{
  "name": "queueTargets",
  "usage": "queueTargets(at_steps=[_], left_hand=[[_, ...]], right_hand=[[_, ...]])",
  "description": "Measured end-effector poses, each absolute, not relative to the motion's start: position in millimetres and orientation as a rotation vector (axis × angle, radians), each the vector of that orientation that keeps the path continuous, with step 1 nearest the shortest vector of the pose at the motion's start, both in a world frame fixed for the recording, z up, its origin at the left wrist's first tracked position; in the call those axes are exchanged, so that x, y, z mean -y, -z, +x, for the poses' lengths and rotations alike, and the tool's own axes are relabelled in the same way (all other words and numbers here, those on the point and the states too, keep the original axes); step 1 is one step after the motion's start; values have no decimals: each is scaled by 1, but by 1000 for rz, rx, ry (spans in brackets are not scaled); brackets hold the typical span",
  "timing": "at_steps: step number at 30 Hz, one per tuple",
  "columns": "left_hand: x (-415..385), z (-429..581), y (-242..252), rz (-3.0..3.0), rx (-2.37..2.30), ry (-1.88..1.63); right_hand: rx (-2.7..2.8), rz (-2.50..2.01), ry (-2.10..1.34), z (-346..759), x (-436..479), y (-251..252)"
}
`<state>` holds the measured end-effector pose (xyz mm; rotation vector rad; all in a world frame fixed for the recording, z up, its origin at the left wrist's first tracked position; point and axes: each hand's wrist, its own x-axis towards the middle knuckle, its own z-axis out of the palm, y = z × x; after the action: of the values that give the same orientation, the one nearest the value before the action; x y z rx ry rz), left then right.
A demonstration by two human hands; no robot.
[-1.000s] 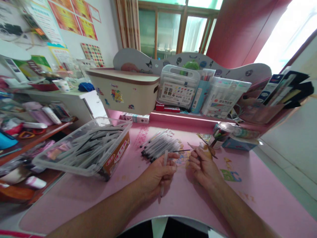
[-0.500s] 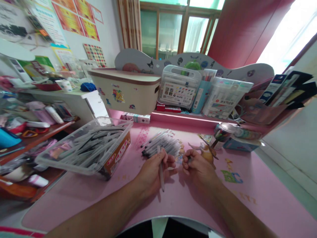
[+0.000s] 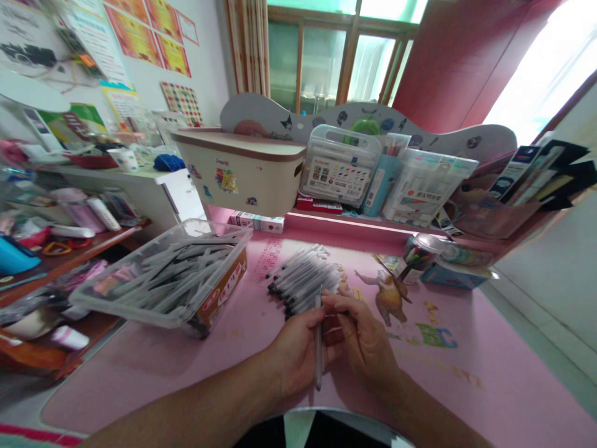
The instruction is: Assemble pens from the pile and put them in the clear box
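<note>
In my left hand (image 3: 296, 351) is a slim translucent pen (image 3: 319, 354), gripped between thumb and fingers, standing nearly upright with its thin bare tip at the top. My right hand (image 3: 364, 333) is close against it, its fingers curled near the pen's upper end; what it pinches is hidden, though a small dark spot shows by the fingers. Just beyond both hands lies a pile of similar clear pens (image 3: 303, 274) with dark ends pointing left. To the left stands a clear plastic bin (image 3: 128, 316) filled with many more pens.
The pink desk (image 3: 153, 386) carries a printed bear (image 3: 389, 298). At its back right are a jar of pens (image 3: 422, 252) and a blue box (image 3: 454, 274). A cream storage box (image 3: 242, 177) and marker cases (image 3: 342, 168) line the raised shelf. Cluttered shelves (image 3: 88, 239) stand at left.
My right hand has moved left and down to meet the left hand at the pen. The left hand, with the pen, has shifted slightly right and toward me.
</note>
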<state>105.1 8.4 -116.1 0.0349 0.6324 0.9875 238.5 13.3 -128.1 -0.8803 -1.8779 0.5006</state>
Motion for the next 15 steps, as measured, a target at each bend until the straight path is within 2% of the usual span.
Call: queueTargets(at_steps=[6,11,15], left_hand=[[-10,108,114,-35,-583,-993],[-10,102,118,4,-674,-947],[-8,94,112,227,-768,-927]], right_hand=[[2204,-797,-234,237,-18,132],[2020,-871,-289,249,-26,133],[1977,-1027,-196,257,-41,139]])
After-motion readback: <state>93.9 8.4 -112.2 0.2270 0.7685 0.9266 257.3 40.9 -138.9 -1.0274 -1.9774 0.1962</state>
